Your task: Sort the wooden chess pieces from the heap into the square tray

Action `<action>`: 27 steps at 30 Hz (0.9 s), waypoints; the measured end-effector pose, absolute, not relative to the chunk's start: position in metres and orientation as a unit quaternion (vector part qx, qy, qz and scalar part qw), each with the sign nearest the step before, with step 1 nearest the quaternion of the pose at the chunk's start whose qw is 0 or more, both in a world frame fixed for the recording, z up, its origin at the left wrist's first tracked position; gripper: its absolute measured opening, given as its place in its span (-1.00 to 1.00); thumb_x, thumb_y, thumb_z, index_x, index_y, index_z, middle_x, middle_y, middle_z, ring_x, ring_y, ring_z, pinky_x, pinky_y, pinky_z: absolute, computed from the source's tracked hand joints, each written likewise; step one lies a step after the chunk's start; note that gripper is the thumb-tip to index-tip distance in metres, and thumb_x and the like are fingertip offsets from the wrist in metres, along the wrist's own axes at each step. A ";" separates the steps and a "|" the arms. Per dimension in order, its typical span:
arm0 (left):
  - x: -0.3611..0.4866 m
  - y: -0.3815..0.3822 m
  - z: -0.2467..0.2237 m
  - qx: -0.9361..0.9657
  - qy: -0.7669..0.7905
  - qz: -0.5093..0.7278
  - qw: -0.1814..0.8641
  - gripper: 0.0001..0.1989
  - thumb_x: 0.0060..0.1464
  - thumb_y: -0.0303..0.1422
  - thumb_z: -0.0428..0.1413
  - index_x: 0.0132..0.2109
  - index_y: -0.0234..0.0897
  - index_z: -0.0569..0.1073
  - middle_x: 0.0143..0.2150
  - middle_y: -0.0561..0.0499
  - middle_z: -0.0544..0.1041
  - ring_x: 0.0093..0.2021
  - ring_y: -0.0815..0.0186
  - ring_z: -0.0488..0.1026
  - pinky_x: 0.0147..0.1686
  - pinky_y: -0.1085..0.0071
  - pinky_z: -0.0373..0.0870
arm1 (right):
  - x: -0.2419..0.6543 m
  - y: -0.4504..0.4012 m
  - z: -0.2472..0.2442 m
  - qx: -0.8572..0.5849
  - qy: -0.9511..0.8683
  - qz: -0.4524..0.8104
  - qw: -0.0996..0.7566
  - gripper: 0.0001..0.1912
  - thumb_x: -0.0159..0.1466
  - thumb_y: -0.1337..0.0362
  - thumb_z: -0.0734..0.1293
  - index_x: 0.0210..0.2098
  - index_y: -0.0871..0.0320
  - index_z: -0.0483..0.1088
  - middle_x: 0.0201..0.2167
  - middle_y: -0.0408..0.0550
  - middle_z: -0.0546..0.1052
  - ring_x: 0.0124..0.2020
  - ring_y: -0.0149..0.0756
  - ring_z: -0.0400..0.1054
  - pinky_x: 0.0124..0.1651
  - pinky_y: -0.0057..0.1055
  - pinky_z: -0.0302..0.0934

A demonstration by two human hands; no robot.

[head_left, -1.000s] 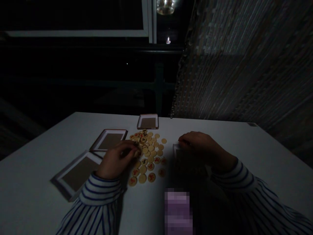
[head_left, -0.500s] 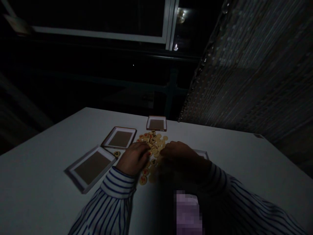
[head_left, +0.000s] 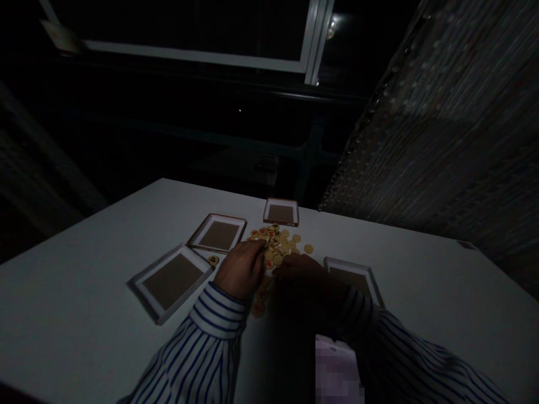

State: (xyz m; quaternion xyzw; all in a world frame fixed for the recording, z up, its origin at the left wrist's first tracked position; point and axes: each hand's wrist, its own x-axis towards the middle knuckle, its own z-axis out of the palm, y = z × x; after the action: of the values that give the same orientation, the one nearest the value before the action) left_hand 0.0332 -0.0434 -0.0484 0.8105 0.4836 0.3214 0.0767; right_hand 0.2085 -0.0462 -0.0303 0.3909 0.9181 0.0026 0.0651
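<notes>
A loose pile of round wooden xiangqi pieces (head_left: 273,242) lies on the white table, some with red or black characters, others plain side up. My left hand (head_left: 242,268) is at the pile's left edge, its fingers curled together and its tips against the pieces. My right hand (head_left: 304,276) reaches in from the right, low over the near side of the pile. Its fingers are bent in and partly lost in shadow, so what they hold is hidden. Below my left hand, a red-marked piece (head_left: 258,309) lies nearer me. A single black-marked piece (head_left: 213,261) sits left of that hand.
Shallow open box trays stand around the pile: a tray (head_left: 141,286) at left, a tray (head_left: 191,244) behind it, a small tray (head_left: 281,223) at the back and a tray (head_left: 370,275) at right. A pixelated pinkish object (head_left: 337,370) lies near me. A bead curtain (head_left: 404,157) hangs at right.
The view has shifted, moving the scene rightward. My right hand has come in closer to my left and nearer me, uncovering the right tray and a plain piece at the pile's right edge.
</notes>
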 end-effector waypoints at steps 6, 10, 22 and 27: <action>0.035 -0.044 -0.051 0.810 0.480 0.332 0.058 -0.68 0.04 -0.45 -0.13 -0.05 -0.34 0.34 -0.12 -0.12 0.45 -0.09 0.24 0.35 -0.07 0.26 0.29 | 0.210 -0.042 -0.039 0.395 0.917 0.011 0.057 -0.75 0.18 0.21 0.14 -0.23 0.11 0.37 -0.29 0.02 0.39 -0.28 -0.24 0.26 -0.37 -0.41 0.07; 0.036 -0.044 -0.051 0.809 0.483 0.329 0.062 -0.68 0.03 -0.46 -0.12 -0.06 -0.32 0.35 -0.12 -0.10 0.46 -0.09 0.25 0.36 -0.07 0.27 0.29 | 0.212 -0.041 -0.041 0.397 0.916 0.007 0.059 -0.74 0.19 0.24 0.14 -0.16 0.07 0.35 -0.28 0.01 0.39 -0.25 -0.22 0.26 -0.35 -0.40 0.08; 0.036 -0.044 -0.050 0.787 0.507 0.343 0.069 -0.65 0.04 -0.44 -0.14 -0.01 -0.33 0.31 -0.07 -0.11 0.44 -0.06 0.25 0.36 -0.06 0.28 0.30 | 0.213 -0.043 -0.043 0.405 0.914 -0.001 0.013 -0.74 0.17 0.19 0.18 -0.19 0.11 0.36 -0.25 0.01 0.37 -0.18 -0.23 0.21 -0.27 -0.39 0.03; 0.036 -0.044 -0.048 0.766 0.521 0.365 0.093 -0.65 0.05 -0.41 -0.15 -0.01 -0.32 0.30 -0.07 -0.10 0.44 -0.08 0.26 0.37 -0.08 0.29 0.31 | 0.213 -0.041 -0.039 0.403 0.915 0.015 0.018 -0.73 0.18 0.17 0.17 -0.18 0.12 0.34 -0.26 0.02 0.38 -0.19 -0.23 0.22 -0.27 -0.36 0.01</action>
State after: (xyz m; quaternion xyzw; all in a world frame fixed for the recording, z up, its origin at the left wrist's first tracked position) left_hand 0.0364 -0.0441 -0.0480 0.7658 0.5213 0.3649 0.0931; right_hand 0.2128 -0.0411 -0.0395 0.4029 0.9149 0.0153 0.0179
